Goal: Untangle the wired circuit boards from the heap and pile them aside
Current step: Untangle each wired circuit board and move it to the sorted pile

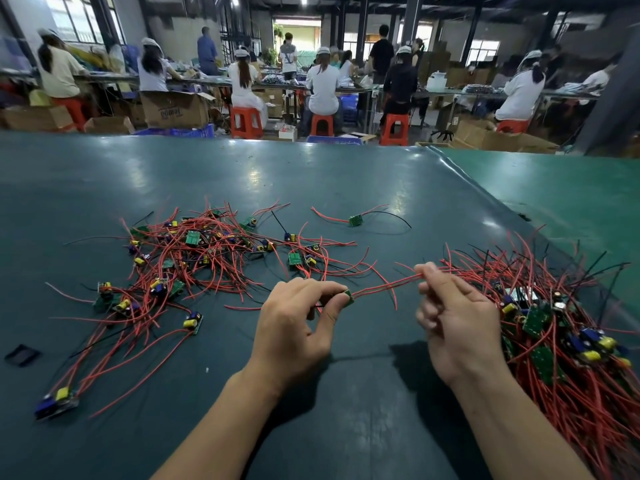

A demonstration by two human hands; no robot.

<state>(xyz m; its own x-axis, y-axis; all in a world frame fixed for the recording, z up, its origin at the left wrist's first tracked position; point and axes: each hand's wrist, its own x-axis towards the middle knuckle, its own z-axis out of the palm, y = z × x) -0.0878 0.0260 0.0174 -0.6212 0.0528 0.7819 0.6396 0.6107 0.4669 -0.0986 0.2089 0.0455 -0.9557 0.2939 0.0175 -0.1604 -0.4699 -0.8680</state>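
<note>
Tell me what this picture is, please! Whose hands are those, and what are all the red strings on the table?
There is no machine here. A person wears a camera on their head, so you see what they see, looking down at their own two hands.

The red strings are wires, and each bunch is joined to a little green circuit board. On the dark green table lies a tangled heap of them to the left, and a pile on the right. One board sits alone farther back.

The left hand pinches one small board between thumb and fingers. The right hand pinches that board's red wires, stretched between the two hands.

Behind the table, other people sit on red stools at long benches.
</note>
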